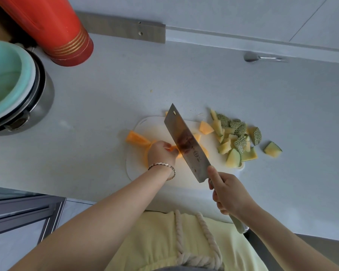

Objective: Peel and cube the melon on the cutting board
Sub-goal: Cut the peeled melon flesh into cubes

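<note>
Head view: the right grip (231, 194) is clenched round the handle of a broad cleaver (186, 145), one finger reaching up to the blade's heel. The blade is tilted over the middle of the white cutting board (155, 124). The left grip (160, 153) pinches a peeled strip of orange melon (134, 137) just beside the blade, and the strip's far end reaches past the board's left edge. The blade hides its own edge, so I cannot tell whether it touches the flesh.

A few cut cubes (205, 128) lie on the board to the right of the blade. A heap of rind pieces (237, 137) sits at the board's right edge and spills onto the tabletop (106, 94).

The bare flesh is probably soft, wet and slippery, light in the hand and easily bruised. It is best held down close to the cut, pressed flat rather than squeezed, with the fingertips tucked back from the blade. Peeling looks finished, and cubing seems to be the step in hand.

Farther off are a spoon (251, 56) near the wall, a red flask (63, 32), and a steel pot (41, 98) holding a green bowl (8, 81).
</note>
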